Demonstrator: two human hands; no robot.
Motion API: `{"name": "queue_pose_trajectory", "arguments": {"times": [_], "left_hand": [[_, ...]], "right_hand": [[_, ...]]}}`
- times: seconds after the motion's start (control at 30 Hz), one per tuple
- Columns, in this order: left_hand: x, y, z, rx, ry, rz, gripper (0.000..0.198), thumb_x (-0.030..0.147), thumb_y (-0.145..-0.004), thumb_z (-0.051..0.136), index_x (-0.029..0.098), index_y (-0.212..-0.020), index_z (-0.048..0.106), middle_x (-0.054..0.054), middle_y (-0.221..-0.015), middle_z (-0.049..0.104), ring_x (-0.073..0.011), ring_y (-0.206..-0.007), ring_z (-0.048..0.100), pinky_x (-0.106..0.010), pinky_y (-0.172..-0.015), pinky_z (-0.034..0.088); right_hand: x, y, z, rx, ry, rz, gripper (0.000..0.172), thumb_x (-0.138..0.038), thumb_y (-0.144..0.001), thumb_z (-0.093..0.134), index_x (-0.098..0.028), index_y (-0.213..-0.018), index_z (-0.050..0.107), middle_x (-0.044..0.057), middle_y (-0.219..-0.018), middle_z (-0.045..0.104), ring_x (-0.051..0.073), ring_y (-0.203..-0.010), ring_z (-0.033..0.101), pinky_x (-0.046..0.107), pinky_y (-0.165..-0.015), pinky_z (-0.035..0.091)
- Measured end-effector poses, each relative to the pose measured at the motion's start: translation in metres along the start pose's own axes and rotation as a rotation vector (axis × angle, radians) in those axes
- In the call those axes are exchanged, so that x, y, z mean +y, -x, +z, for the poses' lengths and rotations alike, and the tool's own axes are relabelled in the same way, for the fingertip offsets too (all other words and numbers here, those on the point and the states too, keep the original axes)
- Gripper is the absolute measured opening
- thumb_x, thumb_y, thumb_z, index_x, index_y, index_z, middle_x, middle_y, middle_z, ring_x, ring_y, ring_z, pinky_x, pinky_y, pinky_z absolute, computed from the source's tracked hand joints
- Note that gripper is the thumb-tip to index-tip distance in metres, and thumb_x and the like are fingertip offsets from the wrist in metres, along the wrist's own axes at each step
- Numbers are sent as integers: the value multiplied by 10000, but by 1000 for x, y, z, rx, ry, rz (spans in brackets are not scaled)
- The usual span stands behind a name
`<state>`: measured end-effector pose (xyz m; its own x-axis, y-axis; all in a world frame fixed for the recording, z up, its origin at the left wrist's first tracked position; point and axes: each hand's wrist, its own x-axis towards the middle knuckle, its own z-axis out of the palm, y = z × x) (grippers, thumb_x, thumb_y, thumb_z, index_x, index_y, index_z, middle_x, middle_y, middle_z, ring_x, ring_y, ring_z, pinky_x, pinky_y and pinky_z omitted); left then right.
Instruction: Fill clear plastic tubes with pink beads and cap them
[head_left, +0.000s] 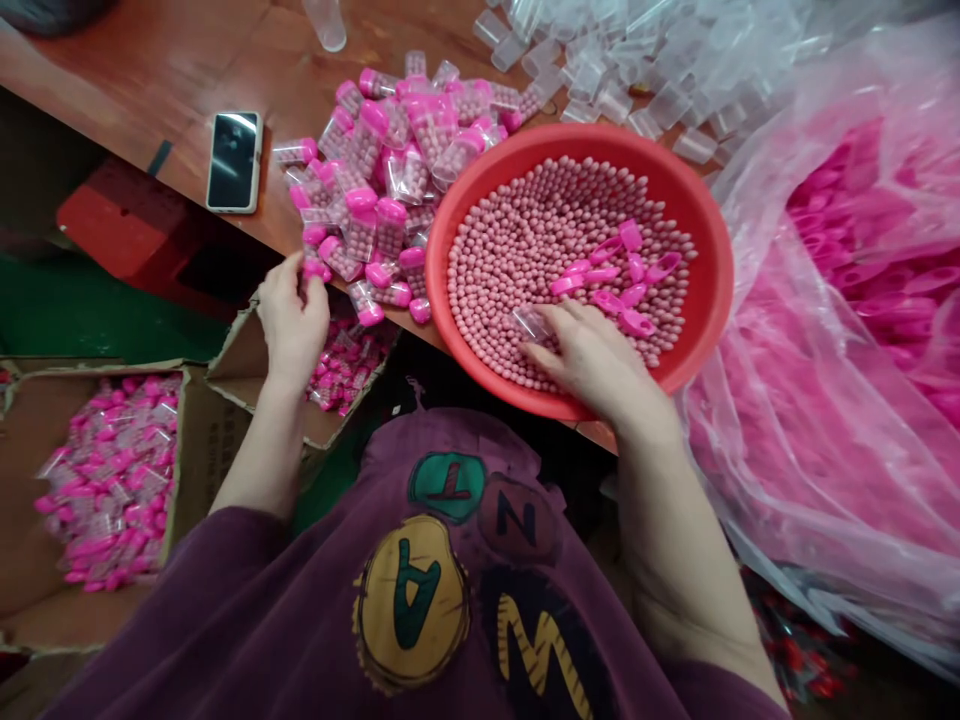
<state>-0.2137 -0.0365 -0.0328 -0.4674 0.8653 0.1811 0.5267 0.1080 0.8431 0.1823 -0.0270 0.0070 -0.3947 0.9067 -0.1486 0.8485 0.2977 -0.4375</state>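
I count one bowl [601, 139] of beads [525, 225], about ten caps [616, 272] on top. Right hand [600, 365] pinches clear vial [531, 322] in beads; left hand [292, 320] pinches capped vial [316, 268] at table [292, 70] edge. Two boxes [196, 450] of vials.

The only lettering I can read from my feed sits on the purple shirt [300, 620], as single capitals in round patches. A red T [450, 485] lies on a green patch, a dark N [523, 517] on a maroon one, a green A [415, 600] on yellow. The yellow letter [541, 640] below looks like a W, possibly an M seen turned.
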Motion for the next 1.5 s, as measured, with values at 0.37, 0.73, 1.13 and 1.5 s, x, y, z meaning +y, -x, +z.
{"name": "queue_pose_trajectory", "arguments": {"times": [0.37, 0.73, 1.13, 1.5], "left_hand": [[126, 76, 110, -702, 505, 68, 351, 419, -1042, 854, 208, -1321, 821, -80, -1211, 867, -191, -959, 802, -336, -916, 675], [146, 1, 134, -809, -465, 711, 409, 46, -1089, 516, 64, -1295, 870, -246, -1390, 824, -334, -1309, 777, -445, -1126, 603], [158, 16, 192, -1311, -89, 528, 227, 63, -813, 829, 151, -1010, 899, -46, -907, 832, -226, -914, 777, -344, -906, 621], [146, 39, 136, -1043, 769, -417, 290, 213, -963, 828, 177, -1250, 807, -79, -1142, 858, -173, -1060, 803, -268, -876, 647]], "right_hand": [[0, 3, 21, 367, -997, 29, 578, -761, -911, 999, -355, -1261, 779, 51, -1239, 870, 311, -1179, 857, 527, -1112, 751], [30, 24, 2, 620, -443, 58, 333, -571, -1085, 794, -269, -1217, 841, 117, -1268, 867, 284, -1047, 843, 478, -990, 743], [52, 31, -1, 711, -299, 153, 235, -404, -1102, 676, -271, -1201, 843, 98, -1138, 891, 292, -1021, 848, 456, -959, 715], [43, -41, -12, 206, 155, -3, 345, -204, -1115, 564, -148, -1270, 867, 248, -1370, 822, 409, -1323, 721, 614, -1223, 579]]}}
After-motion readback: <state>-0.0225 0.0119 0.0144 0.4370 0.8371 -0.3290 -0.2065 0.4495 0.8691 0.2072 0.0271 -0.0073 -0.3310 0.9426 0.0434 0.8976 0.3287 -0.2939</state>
